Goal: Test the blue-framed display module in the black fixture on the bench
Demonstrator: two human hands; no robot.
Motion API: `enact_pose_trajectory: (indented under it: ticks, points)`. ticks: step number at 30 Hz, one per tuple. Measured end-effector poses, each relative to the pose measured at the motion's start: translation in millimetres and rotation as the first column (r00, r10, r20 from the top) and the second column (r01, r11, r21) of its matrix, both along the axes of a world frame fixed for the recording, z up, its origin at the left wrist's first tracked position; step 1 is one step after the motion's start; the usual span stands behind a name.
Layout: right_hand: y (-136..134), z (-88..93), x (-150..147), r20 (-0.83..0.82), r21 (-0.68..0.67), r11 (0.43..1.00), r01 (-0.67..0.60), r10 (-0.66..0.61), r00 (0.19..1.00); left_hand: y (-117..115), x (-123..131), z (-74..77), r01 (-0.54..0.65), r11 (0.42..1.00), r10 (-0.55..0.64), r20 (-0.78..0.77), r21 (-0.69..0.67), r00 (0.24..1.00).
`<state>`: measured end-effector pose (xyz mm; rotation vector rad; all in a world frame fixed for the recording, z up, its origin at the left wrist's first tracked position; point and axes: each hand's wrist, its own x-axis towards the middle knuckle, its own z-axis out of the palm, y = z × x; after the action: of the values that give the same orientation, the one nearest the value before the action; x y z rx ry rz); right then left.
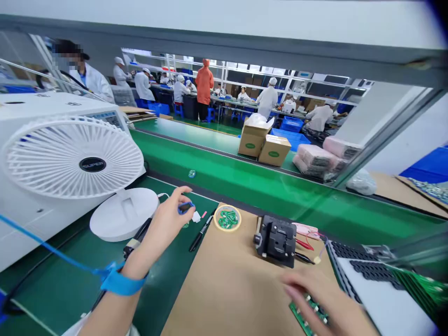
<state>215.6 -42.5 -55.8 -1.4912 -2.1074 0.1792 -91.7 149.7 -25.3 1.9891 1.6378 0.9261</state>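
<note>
The right hand (324,298) is seen at the lower right, motion-blurred, with its fingers (294,285) loosely spread over a green circuit board (308,311); whether the board is gripped cannot be told. The board is lying on a kraft-paper mat (224,284). The left hand (164,228) is held above the green tabletop (168,298), its fingers (184,190) curled almost closed on a small blue loop (185,207). A blue wrist strap (119,280) is worn on the left wrist, and its blue cord (45,245) is led away to the left. A black marker (200,235) is placed just beside the mat's edge. On the mat, a ring of tape (227,218) encircling small green boards and a black test fixture (276,240) are noted, with red and black test leads (304,246) beside the fixture. A laptop keyboard (371,266) is seen at right. Farther off, a white desk fan (73,156), a green conveyor belt (245,186), cardboard boxes (259,144) and pink-wrapped packs (315,158) are recorded. Beyond these, workers in white coats (266,100) and a person in an orange coat (205,88) are observed.
</note>
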Motion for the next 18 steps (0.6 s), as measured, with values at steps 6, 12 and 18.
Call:
enact_pose_trajectory:
  ticks: [6,12,18]
  points:
    - [156,18.7,-122,0.238,-0.211,0.977,-0.024,0.075,0.968,-68,-47,-37.0,-0.086,0.996,0.084,0.092,0.021,0.992]
    - [236,2.6,-156,0.365,-0.338,0.941,-0.029,0.159,0.917,-125,-85,-85.2,-0.159,0.985,0.151,0.111,0.065,0.982]
    - [248,-8.4,-157,0.373,-0.38,0.925,-0.021,0.173,0.912,-146,-82,-104.1,-0.164,0.985,0.17,0.191,-0.048,0.967]
